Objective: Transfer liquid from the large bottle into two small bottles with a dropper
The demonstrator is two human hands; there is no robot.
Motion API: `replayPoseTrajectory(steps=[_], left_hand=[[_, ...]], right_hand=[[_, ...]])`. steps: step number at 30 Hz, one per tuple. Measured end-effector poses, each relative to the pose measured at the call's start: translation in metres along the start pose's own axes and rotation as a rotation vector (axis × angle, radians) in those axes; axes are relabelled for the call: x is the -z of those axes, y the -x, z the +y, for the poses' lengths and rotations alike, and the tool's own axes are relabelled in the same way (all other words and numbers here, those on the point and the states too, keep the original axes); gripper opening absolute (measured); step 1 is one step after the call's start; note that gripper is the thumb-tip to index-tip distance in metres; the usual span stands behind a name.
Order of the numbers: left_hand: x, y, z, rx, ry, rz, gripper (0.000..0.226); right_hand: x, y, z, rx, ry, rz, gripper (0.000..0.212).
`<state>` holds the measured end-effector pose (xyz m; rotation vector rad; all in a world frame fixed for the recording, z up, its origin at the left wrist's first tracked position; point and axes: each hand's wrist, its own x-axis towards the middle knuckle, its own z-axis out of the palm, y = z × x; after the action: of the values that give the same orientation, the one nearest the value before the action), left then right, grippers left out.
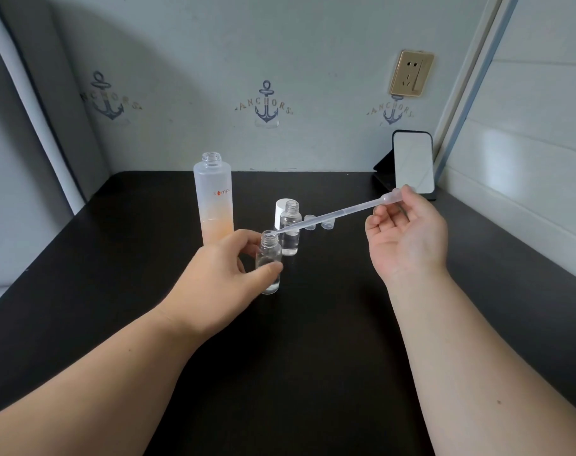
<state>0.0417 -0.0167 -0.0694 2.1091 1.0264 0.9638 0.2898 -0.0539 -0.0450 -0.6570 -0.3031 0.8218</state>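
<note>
Filling second small bottle (268, 261), steadied in left hand (225, 269); right hand (406, 232) pinching dropper (332, 213), tip at its mouth. Other small bottle (290, 233) at one o'clock, mostly full.

The table (122, 225) looks matt black; the large bottle (213, 199) frosted, probably plastic; the small bottles (268, 261) clear and glossy; the dropper (339, 213) translucent plastic.

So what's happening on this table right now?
A person is moving liquid by dropper. The left hand steadies a small bottle on the black table, while the right hand holds the dropper, tip at that bottle's mouth. The second small bottle and the open large bottle stand behind.
</note>
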Motion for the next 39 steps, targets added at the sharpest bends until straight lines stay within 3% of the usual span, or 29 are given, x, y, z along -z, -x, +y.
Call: replayPoseTrajectory(steps=[9, 16, 18, 24, 32, 39], left_hand=[[-0.002, -0.004, -0.005, -0.019, -0.117, -0.027, 0.019], [0.001, -0.002, 0.000, -0.069, -0.080, -0.012, 0.049], [0.001, -0.002, -0.002, -0.068, -0.076, -0.013, 0.047], [0.000, -0.003, -0.006, -0.046, -0.053, -0.020, 0.032], [0.000, -0.005, -0.011, -0.021, -0.026, -0.022, 0.026], [0.000, -0.005, -0.010, -0.042, -0.025, -0.022, 0.035]], right_hand=[[-0.002, -0.001, -0.001, -0.010, -0.047, 0.019, 0.014], [-0.003, 0.000, -0.003, -0.005, -0.062, 0.005, 0.032], [-0.004, 0.001, -0.003, -0.007, -0.068, 0.007, 0.033], [-0.003, 0.001, -0.002, -0.020, -0.090, 0.000, 0.004], [-0.002, -0.002, -0.001, -0.019, -0.067, 0.006, 0.003], [-0.001, -0.004, 0.000, -0.020, -0.052, -0.003, 0.003]])
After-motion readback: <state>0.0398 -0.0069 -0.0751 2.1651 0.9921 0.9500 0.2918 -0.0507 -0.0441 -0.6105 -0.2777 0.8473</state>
